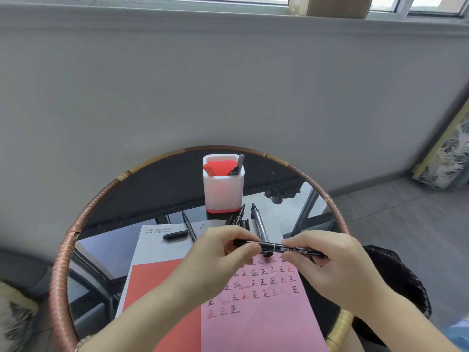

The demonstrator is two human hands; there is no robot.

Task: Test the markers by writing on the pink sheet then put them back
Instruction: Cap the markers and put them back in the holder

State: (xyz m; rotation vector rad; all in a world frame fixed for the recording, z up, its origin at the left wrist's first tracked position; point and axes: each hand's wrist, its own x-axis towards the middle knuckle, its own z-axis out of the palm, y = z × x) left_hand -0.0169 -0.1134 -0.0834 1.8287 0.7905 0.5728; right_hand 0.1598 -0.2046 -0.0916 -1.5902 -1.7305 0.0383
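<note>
Both hands hold one slim black marker with a white label band (272,247) level above the top edge of the pale pink paper sheet (264,318), which lies on the round glass table with a woven rattan rim (59,265) and carries rows of small written characters; the left hand (218,255) pinches the marker's left end between thumb and curled fingers; the right hand (327,260) has its fingers curled round the barrel on the other side; beyond the hands stands a white plastic pen holder with a red base (223,191), with a red and a grey marker in it; several loose dark markers (258,222) lie just in front of the holder; a short black cap-like piece (175,235) rests on the white printed sheet (162,247); an orange-red sheet (152,283) lies just left of the pink one.
</note>
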